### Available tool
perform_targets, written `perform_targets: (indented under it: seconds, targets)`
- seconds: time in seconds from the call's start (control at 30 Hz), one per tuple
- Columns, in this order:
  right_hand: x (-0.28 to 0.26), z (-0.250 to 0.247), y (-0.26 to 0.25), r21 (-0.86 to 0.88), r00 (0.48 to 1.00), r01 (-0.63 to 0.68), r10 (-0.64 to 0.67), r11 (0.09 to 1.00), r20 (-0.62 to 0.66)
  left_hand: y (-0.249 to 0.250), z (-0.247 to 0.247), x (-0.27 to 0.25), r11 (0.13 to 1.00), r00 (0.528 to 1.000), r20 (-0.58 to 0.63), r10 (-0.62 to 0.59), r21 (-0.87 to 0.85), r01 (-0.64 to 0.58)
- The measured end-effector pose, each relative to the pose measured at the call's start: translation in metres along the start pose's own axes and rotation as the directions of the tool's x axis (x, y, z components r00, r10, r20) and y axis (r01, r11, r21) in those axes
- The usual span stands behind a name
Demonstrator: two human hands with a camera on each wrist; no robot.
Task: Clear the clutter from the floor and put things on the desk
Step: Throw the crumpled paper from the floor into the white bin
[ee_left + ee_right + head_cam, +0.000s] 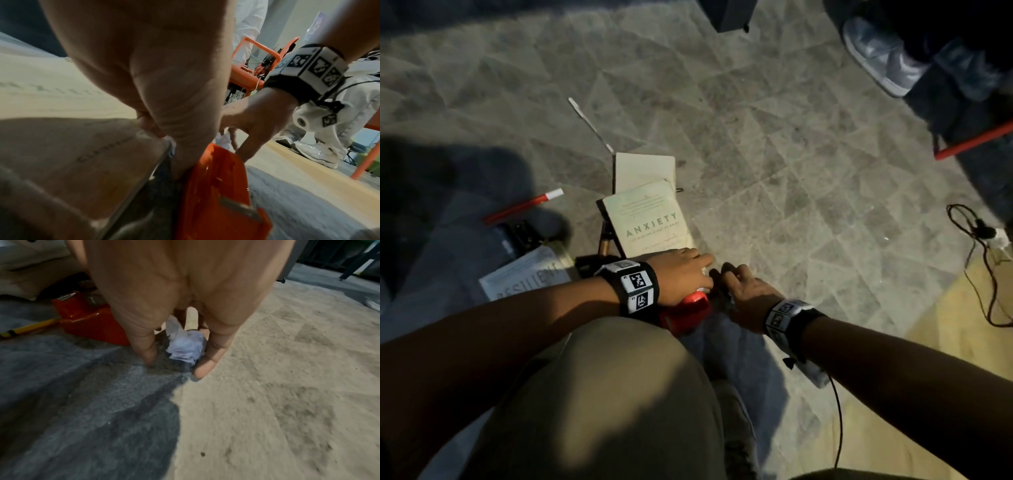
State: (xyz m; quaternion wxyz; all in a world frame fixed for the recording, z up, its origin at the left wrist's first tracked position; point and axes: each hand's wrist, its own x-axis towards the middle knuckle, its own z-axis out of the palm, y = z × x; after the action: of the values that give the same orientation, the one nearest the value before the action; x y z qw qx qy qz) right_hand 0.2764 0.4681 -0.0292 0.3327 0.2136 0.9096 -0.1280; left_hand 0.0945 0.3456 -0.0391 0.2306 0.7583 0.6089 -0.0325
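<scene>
Crumpled white paper wad lies on the grey carpeted floor, just beside the glossy red plastic object. The right hand reaches down over the wad; in the right wrist view its thumb and one finger straddle the wad, tips at the carpet. The fingers bracket the wad but whether they already pinch it cannot be told.

The left hand rests on the near corner of the cream paperback book titled ANXIETY. In the left wrist view its fingers curl at the book's edge, apparently to lift that corner; the grip itself is largely hidden by the palm, so the hold is judged, not confirmed. The book leans on a second cream book behind it.

Remaining clutter on the floor: a white paperback with grey lettering at left, a red-and-white pen, and a thin white strip.

Judged step: collecting small items first with one hand while the other secures a book. The desk is not in view.
</scene>
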Motion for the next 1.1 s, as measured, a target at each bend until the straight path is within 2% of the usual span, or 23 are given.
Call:
perform_targets:
  seconds: [0.2,0.37,0.43,0.53,0.6,0.7,0.83,0.9,0.93,1.03,1.07,1.1]
  targets:
    - [0.015,-0.025,0.008,0.048,0.997,-0.051,0.049,0.998,0.054,0.000,0.001,-0.010,0.984,0.978,-0.191,-0.088,-0.171,0.055]
    - [0.044,-0.083,-0.002,0.144,0.997,0.007,0.003,0.990,-0.072,-0.025,-0.025,-0.058,0.887,0.893,-0.284,-0.350,-0.408,0.218]
    - [0.058,-0.109,-0.025,0.152,0.989,0.083,-0.064,0.985,-0.131,-0.042,-0.044,-0.091,0.822,0.817,-0.329,-0.473,-0.499,0.275]
    - [0.074,-0.137,-0.078,0.148,0.959,0.250,-0.225,0.957,-0.170,-0.061,-0.076,-0.150,0.735,0.639,-0.414,-0.649,-0.560,0.383]
    - [0.083,-0.150,-0.120,0.148,0.920,0.368,-0.337,0.918,-0.200,-0.065,-0.094,-0.192,0.693,0.528,-0.462,-0.712,-0.579,0.429]
    - [0.089,-0.172,-0.193,0.174,0.817,0.554,-0.490,0.814,-0.305,-0.060,-0.115,-0.254,0.636,0.386,-0.506,-0.771,-0.584,0.504]
    - [0.069,-0.210,-0.297,0.128,0.601,0.784,-0.691,0.608,-0.402,-0.024,-0.141,-0.331,0.562,0.217,-0.576,-0.788,-0.528,0.637]
    - [0.056,-0.227,-0.336,0.111,0.475,0.869,-0.754,0.481,-0.453,-0.001,-0.156,-0.372,0.502,0.094,-0.612,-0.785,-0.540,0.675]
    - [0.049,-0.234,-0.352,0.108,0.416,0.902,-0.773,0.419,-0.478,0.009,-0.163,-0.395,0.452,0.034,-0.609,-0.792,-0.549,0.703]
    - [0.025,-0.249,-0.390,0.103,0.289,0.954,-0.776,0.281,-0.561,0.024,-0.172,-0.457,0.263,-0.151,-0.584,-0.797,-0.561,0.785]
    - [0.018,-0.251,-0.400,0.097,0.252,0.965,-0.764,0.243,-0.594,0.023,-0.168,-0.476,0.189,-0.193,-0.558,-0.807,-0.554,0.810]
    - [0.012,-0.252,-0.410,0.089,0.220,0.973,-0.750,0.211,-0.624,0.020,-0.162,-0.493,0.121,-0.210,-0.508,-0.835,-0.542,0.831]
